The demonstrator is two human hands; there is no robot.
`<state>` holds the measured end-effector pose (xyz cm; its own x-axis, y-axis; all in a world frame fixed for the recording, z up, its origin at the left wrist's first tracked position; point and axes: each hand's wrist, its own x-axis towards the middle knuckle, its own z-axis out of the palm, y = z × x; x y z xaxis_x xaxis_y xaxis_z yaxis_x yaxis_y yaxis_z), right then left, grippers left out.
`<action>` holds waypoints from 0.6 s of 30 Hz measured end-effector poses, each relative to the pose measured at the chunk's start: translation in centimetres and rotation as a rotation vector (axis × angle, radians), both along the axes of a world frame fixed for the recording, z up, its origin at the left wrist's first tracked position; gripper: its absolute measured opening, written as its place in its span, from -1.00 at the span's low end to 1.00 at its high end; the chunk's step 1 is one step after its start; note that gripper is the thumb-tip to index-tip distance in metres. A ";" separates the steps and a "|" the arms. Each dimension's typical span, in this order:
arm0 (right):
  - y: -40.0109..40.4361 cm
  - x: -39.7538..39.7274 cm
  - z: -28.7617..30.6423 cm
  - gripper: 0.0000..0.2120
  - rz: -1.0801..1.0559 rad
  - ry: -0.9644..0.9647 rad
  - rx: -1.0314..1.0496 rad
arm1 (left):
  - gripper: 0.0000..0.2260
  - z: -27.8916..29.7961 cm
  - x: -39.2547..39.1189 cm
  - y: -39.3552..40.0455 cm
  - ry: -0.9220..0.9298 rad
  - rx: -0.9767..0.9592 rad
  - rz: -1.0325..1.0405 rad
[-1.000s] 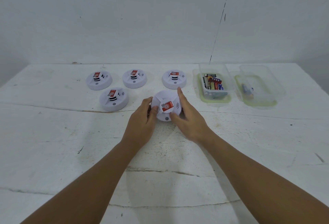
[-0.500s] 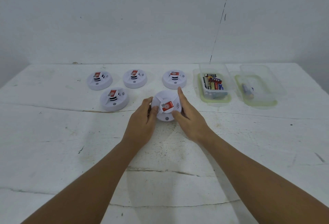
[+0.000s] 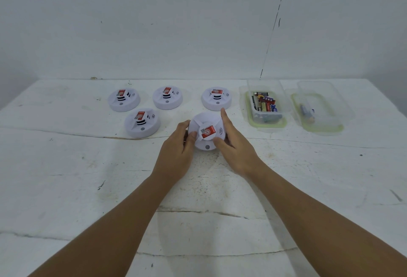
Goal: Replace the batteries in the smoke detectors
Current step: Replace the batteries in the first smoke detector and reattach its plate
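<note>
Item in hand: one white smoke detector [image 3: 206, 132], face up with a red label, resting on the white surface [image 3: 66, 177] near its middle. Left hand [image 3: 176, 155] grips its left rim, fingers [image 3: 184, 126] curled round the edge and thumb on the top. Right hand [image 3: 234, 147] grips the right rim, index finger stretched along the far side, thumb pressed on the near top. Step, as judged: opening this unit, most likely by twisting or lifting it from its base; no battery compartment is exposed yet. Next move calls for a firm counter-grip and a turn or flip to reach the underside. Also present: four more detectors, three in a back row [image 3: 124, 100] [image 3: 167, 97] [image 3: 216, 99] and one just left of the held unit [image 3: 142, 122]. To the right, a clear container of batteries [image 3: 265, 106], and beside it a second clear container [image 3: 317, 109] with what look like one or two cells. Obstruction: the back-right detector sits just beyond the right index fingertip, leaving little room for a wide turn.
</note>
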<state>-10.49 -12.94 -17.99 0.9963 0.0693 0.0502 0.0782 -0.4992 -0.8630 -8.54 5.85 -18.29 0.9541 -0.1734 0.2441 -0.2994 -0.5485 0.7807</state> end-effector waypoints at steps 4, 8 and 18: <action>0.1 -0.1 0.1 -0.27 -0.005 -0.002 -0.004 | -0.69 0.0 0.0 0.0 -0.002 -0.001 -0.001; 0.1 -0.1 0.1 -0.26 -0.003 -0.001 0.003 | -0.69 -0.1 0.0 0.0 -0.005 -0.002 -0.006; 0.1 0.0 0.1 -0.24 -0.001 -0.002 0.001 | -0.74 0.0 -0.1 0.1 -0.003 -0.007 0.002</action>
